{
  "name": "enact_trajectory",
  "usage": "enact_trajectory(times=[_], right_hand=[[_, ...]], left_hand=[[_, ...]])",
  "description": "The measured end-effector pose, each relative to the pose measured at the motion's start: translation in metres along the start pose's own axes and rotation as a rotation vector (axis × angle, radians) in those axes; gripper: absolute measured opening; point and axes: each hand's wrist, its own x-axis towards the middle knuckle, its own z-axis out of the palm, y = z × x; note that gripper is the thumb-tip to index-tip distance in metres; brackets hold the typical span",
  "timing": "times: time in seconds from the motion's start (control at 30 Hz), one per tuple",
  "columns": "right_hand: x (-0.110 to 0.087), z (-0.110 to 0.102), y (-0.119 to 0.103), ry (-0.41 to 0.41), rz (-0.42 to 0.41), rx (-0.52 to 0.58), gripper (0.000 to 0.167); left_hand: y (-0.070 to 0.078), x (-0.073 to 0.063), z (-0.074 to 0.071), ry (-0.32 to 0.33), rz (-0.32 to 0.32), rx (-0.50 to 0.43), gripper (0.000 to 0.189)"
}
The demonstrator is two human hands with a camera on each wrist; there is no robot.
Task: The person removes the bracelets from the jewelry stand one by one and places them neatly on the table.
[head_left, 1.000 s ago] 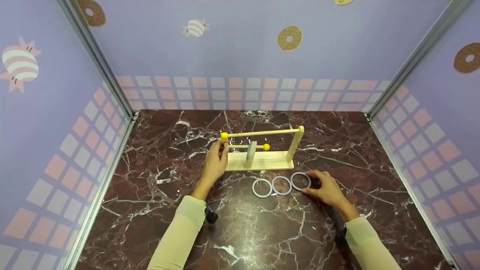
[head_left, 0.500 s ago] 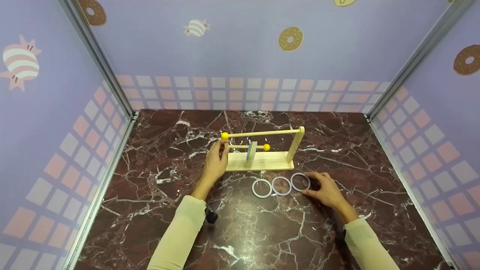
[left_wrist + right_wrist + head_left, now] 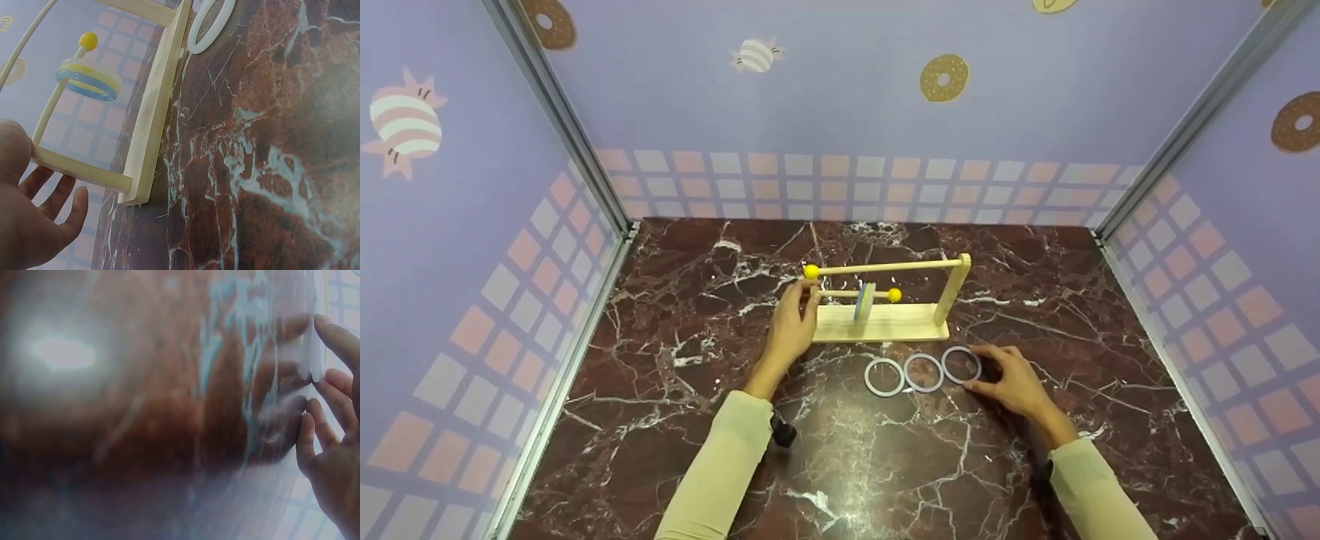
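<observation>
A pale wooden ring stand stands on the table with two rods tipped by yellow balls. Blue, yellow and whitish rings hang on its lower rod. My left hand holds the short left post, thumb on one side and fingers behind. In front of the stand lie three flat rings in a row: a white ring, a lilac ring and another pale lilac ring at the right. My right hand holds that last ring by its right edge, between thumb and fingertips; in the right wrist view it shows edge-on.
The dark red marbled table has light veins and a glossy glare. Lilac panels with printed sweets enclose it at the back and both sides, joined by metal corner strips. A small black device sits at the left wrist.
</observation>
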Motion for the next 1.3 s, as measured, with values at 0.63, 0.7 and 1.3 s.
enact_trajectory(times=[0.63, 0.7, 1.3], right_hand=[[-0.001, 0.0, -0.001, -0.016, 0.017, 0.037, 0.074], [-0.001, 0.0, -0.001, -0.015, 0.017, 0.046, 0.075], [0.007, -0.002, -0.01, 0.062, 0.025, 0.144, 0.06]], left_hand=[[0.0, -0.002, -0.001, -0.029, -0.008, 0.005, 0.026], [0.0, -0.002, 0.0, -0.024, -0.005, 0.003, 0.026], [0.001, -0.001, -0.001, -0.016, -0.013, 0.009, 0.026]])
